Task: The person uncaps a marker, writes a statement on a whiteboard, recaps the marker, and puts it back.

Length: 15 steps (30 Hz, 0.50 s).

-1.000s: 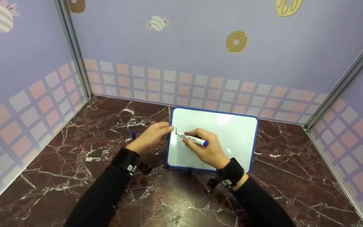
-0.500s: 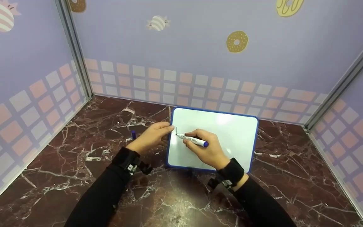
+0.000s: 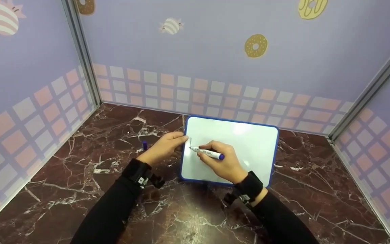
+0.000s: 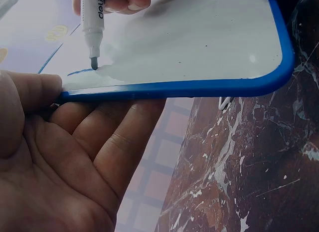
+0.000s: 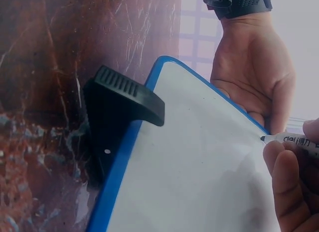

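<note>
A whiteboard [image 3: 245, 145] with a blue frame leans back on the table. My left hand [image 3: 164, 147] grips its left edge, thumb at the front and fingers behind, as the left wrist view shows. In my right hand [image 3: 228, 161] is a white marker [image 3: 211, 153] with a blue end, pinched between thumb and fingers. The marker's dark tip touches the board near the left edge, at the lower end of a short, thin upright line [image 3: 191, 141]. In the left wrist view that line [image 4: 79, 72] looks blue.
A blue marker cap [image 3: 145, 145] stands on the marbled table [image 3: 63, 189], left of my left hand. A black holder [image 5: 124, 95] hooks over the board's lower edge in the right wrist view. Patterned panels [image 3: 208, 61] enclose the table at the back and sides.
The marker's tip has slid a little down the board with my right hand, and the drawn line has grown longer. My left hand keeps its hold on the edge.
</note>
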### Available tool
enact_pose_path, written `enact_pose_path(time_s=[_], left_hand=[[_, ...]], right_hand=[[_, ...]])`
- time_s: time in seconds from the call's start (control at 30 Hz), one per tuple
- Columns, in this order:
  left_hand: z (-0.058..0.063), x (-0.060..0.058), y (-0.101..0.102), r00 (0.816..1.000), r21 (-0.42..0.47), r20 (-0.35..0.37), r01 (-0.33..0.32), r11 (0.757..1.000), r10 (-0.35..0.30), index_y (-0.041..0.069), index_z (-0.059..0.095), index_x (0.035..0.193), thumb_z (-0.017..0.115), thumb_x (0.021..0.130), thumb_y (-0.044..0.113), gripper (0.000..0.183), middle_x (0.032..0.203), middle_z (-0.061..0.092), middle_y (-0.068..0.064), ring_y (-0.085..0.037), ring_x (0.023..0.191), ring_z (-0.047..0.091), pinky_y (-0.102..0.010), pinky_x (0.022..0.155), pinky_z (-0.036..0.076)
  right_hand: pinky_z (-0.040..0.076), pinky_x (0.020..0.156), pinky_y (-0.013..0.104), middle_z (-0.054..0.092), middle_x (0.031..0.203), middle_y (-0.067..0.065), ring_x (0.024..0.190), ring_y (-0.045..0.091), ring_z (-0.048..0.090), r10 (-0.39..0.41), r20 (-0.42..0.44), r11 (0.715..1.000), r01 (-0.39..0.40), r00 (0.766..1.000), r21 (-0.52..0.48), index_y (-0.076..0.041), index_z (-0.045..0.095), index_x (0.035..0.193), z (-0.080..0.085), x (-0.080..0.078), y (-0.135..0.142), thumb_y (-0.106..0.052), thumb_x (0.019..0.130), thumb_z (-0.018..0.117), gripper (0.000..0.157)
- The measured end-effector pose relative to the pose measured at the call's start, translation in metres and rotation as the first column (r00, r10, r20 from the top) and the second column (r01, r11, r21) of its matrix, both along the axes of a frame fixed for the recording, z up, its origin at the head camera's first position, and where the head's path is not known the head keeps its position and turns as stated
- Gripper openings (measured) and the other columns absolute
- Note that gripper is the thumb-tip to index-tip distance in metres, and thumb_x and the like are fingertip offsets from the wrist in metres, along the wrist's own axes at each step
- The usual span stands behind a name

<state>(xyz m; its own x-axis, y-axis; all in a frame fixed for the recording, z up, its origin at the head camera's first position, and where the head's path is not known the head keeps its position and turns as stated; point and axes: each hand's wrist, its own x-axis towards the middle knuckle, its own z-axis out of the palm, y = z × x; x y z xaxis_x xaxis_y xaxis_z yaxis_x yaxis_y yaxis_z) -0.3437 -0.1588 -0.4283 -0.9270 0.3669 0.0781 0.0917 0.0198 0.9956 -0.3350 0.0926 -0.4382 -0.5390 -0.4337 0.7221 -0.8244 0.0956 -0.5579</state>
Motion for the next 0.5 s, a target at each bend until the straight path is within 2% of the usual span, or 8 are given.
enact_pose_path(time_s=[0.13,0.27,0.5], left_hand=[[0.0002,0.0015,-0.0013,1.0,0.001,0.0,-0.005,1.0,0.005,-0.003,0.067,0.123,0.052,0.119,0.024,0.031,0.091,0.074,-0.006,-0.017,0.078,0.072,-0.036,0.072,0.066],[0.0008,0.002,-0.0017,1.0,-0.014,-0.007,-0.007,1.0,0.006,-0.005,0.066,0.127,0.052,0.119,0.024,0.033,0.086,0.071,-0.004,-0.017,0.076,0.07,-0.037,0.072,0.066],[0.0015,0.0011,0.0003,1.0,-0.029,-0.003,-0.022,0.999,0.022,-0.007,0.065,0.132,0.053,0.119,0.025,0.036,0.102,0.079,-0.01,-0.022,0.088,0.078,-0.044,0.08,0.069]], right_hand=[[0.049,0.066,0.015,0.079,0.094,0.022,0.073,0.011,0.061,0.004,0.005,1.0,-0.004,1.0,0.013,0.011,0.077,0.101,-0.0003,0.0007,-0.002,0.017,0.091,0.081,0.013],[0.051,0.068,0.015,0.08,0.097,0.019,0.075,0.013,0.065,0.01,-0.018,1.0,-0.009,1.0,0.021,0.009,0.078,0.101,0.0011,0.002,-0.0022,0.017,0.09,0.082,0.014],[0.056,0.069,0.019,0.083,0.102,0.009,0.078,0.015,0.069,0.038,-0.022,0.999,-0.037,0.999,0.033,-0.002,0.081,0.104,-0.0018,-0.0014,0.003,0.004,0.096,0.084,0.011]])
